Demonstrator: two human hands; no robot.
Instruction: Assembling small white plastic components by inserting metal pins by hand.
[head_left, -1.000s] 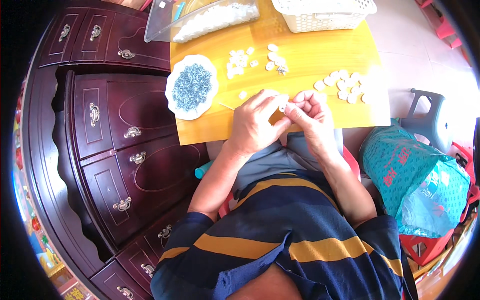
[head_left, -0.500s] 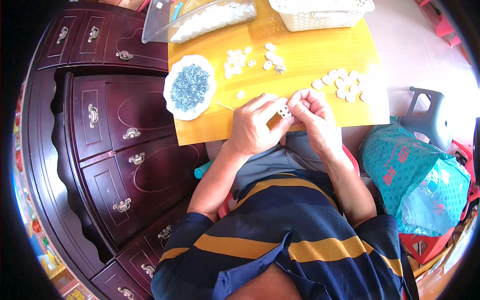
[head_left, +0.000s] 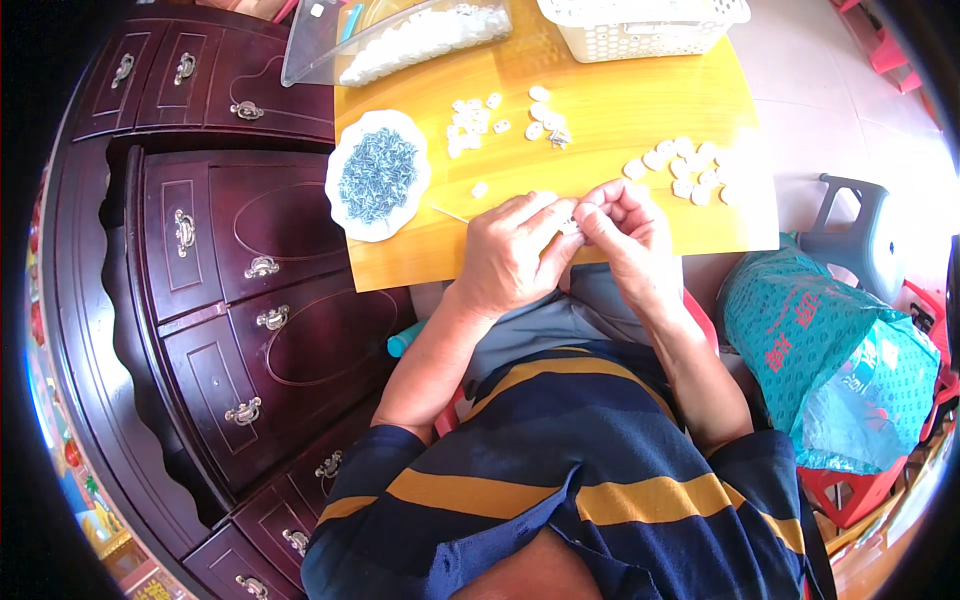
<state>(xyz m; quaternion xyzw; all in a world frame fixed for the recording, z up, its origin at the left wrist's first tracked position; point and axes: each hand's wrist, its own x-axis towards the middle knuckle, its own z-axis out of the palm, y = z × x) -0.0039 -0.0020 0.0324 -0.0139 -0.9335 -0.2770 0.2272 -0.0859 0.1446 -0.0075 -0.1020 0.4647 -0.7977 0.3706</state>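
The left hand (head_left: pixel 512 250) pinches a small white piece (head_left: pixel 570 227) over the near edge of the table (head_left: pixel 600 110). The right hand (head_left: pixel 638 237) curls its thumb and fingers in at the piece's right side; what they grasp, I cannot tell. A bowl (head_left: pixel 376 233) of screws (head_left: pixel 378 172) sits left, discs (head_left: pixel 683 170) lie right.

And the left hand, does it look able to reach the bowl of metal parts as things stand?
Probably yes: the bowl stands open to its left, with apparently only a thin stick between. But the left hand seems busy, holding a small white piece with the right hand.
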